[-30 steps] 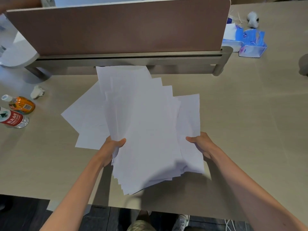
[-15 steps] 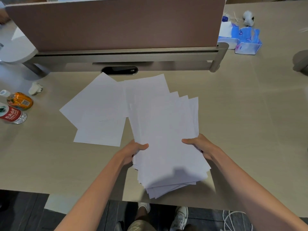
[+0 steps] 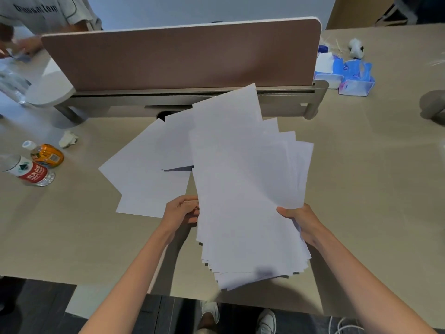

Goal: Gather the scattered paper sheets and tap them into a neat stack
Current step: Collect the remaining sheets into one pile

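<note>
The bundle of paper sheets (image 3: pixel 243 201) is being held just above the table (image 3: pixel 361 189), near its front edge, still fanned out at both ends. The left hand (image 3: pixel 181 210) is pinching its left edge and the right hand (image 3: pixel 299 221) is gripping its right edge. Most sheets look gathered; about three loose sheets (image 3: pixel 149 169) are lying flat just left of it, waiting to be collected, and the tapping seems not yet done. Two bottles (image 3: pixel 36 165) are lying further left.
</note>
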{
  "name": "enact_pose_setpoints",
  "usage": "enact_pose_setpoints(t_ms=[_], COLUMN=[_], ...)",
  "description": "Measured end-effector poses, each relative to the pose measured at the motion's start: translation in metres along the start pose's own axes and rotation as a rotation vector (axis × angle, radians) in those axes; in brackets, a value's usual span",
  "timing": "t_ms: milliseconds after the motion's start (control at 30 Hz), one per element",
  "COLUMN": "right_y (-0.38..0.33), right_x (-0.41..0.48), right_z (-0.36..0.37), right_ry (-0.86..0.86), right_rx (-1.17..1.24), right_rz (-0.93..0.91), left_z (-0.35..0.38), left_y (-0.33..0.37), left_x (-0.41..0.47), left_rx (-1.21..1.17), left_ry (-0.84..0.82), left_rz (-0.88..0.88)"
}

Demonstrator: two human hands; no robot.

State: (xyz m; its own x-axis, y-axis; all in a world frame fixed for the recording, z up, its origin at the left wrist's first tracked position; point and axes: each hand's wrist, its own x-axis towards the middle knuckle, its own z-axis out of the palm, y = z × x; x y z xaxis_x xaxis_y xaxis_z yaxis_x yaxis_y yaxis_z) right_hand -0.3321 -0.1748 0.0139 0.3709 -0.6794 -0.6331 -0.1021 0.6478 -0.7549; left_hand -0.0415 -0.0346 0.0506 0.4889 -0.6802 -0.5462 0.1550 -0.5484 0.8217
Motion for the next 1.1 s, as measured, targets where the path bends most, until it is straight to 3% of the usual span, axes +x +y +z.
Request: enact_pose_setpoints(t_ms=[167,233,400,567,933,1100], right_y=[-0.007,-0.006,-0.005,0.004,0.012,0.009], right_x=[-0.002,-0.002,0.002,0.007,0.008,0.012], right_z=[0.014,0.022,0.045,0.055,0.057,0.060], right_ry=[-0.058,-0.083,-0.082,-0.061,0.037,0.066], right_rx=[0.037,0.027,-0.022,-0.060,-0.025,-0.017], right_rz=[0.007,0.018,-0.002,0.061,0.135,0.138], left_z=[-0.030,-0.043,-0.062,-0.071,-0.066,-0.065], left_y=[0.013,0.018,0.042,0.051,0.069,0.064], left_x=[0.000,0.006,0.036,0.070,0.116,0.124], left_rx=[-0.043,-0.185,-0.704,-0.958,-0.960,-0.939], left_ry=[0.116,0.113,-0.094,-0.011,0.120,-0.043], left_rz=[0.036,0.014,-0.206,-0.423,-0.785,-0.758])
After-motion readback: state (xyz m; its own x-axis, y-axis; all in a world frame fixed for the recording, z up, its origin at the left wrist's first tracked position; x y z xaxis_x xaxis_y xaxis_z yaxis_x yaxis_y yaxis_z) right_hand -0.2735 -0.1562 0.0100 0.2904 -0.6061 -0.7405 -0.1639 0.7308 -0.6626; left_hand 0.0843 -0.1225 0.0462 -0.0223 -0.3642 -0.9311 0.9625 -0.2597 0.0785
